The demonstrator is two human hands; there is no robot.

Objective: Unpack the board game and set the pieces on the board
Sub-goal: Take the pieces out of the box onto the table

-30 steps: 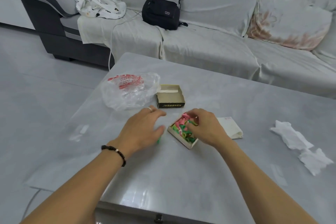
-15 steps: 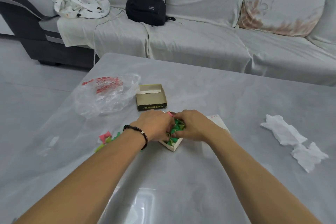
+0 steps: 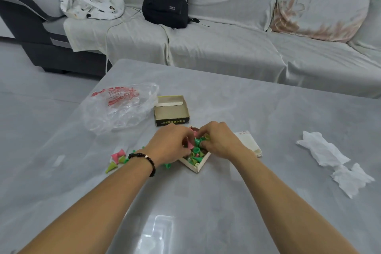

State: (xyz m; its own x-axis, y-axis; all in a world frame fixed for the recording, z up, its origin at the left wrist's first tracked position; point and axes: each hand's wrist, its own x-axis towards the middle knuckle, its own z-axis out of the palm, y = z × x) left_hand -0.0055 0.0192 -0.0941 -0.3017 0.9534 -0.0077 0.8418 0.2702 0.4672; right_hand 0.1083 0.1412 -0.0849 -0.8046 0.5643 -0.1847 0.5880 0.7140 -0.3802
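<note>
**Both hands in the small box of game pieces**

At the far left of the grey table (image 3: 257, 202), a clear plastic bag (image 3: 120, 107) with red print is seen lying crumpled. Nearer the table's front edge, a small scatter of loose pieces (image 3: 118, 158), pink and light green cones, is laid on the tabletop just left of the left wrist, on which a dark bead bracelet (image 3: 144, 158) is worn.

Just right of the bag, an open cardboard lid (image 3: 171, 111) is set with its hollow side up, apart from the hands.

The left hand (image 3: 170, 146) is placed at the left edge of the shallow white box (image 3: 196, 166), its fingers curled, and a pink piece (image 3: 190, 143) is pinched at the fingertips. One green cone (image 3: 167, 166) lies on the table beside the box, below this hand.

The box itself is turned corner-on to the viewer and is filled with green and pink pieces (image 3: 196, 151).

The right hand (image 3: 219, 142) is held over the box's right side with its fingers curled down among the pieces; whether one is gripped cannot be told. A folded white paper (image 3: 248, 142) lies partly under this wrist.

At the far right, crumpled white tissue (image 3: 334, 161) is spread on the table. Behind everything, a black bag (image 3: 166, 9) is stood on the grey sofa (image 3: 226, 47).
</note>
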